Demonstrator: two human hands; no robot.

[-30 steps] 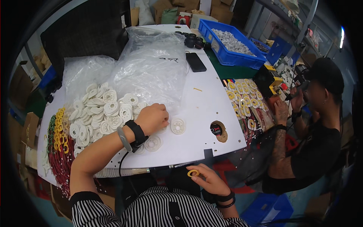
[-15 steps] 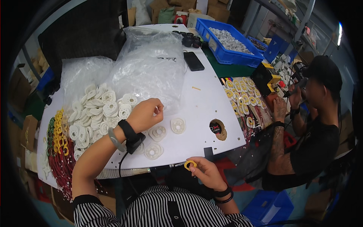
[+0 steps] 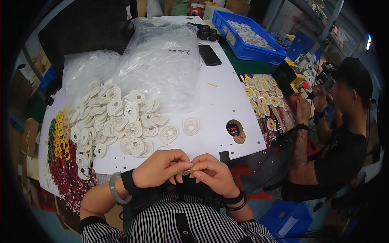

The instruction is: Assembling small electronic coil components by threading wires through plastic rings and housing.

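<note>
In front of my body, just off the table's near edge, my two hands meet around a small yellow ring (image 3: 192, 171), seen nearly edge-on. My right hand (image 3: 216, 175) pinches it between thumb and fingers. The fingertips of my left hand (image 3: 162, 168) close on the ring's other side; a small pale bit there is too small to name. Beyond my left hand spreads a pile of white round plastic parts (image 3: 115, 107) with holes. One white part (image 3: 191, 126) lies apart, to the right of the pile. Yellow rings (image 3: 60, 135) with red wires (image 3: 67, 176) hang together at the table's left.
Clear plastic bags (image 3: 158, 73) cover the far side of the white table (image 3: 214, 107). A black phone (image 3: 210, 55) lies near a blue crate (image 3: 247, 38) of small white pieces. At right a co-worker (image 3: 336, 133) works beside rows of ringed parts (image 3: 263, 95).
My left hand has come down from over the white parts to meet my right hand. The right hand has risen slightly leftward with the yellow ring, which is now turned edge-on.
</note>
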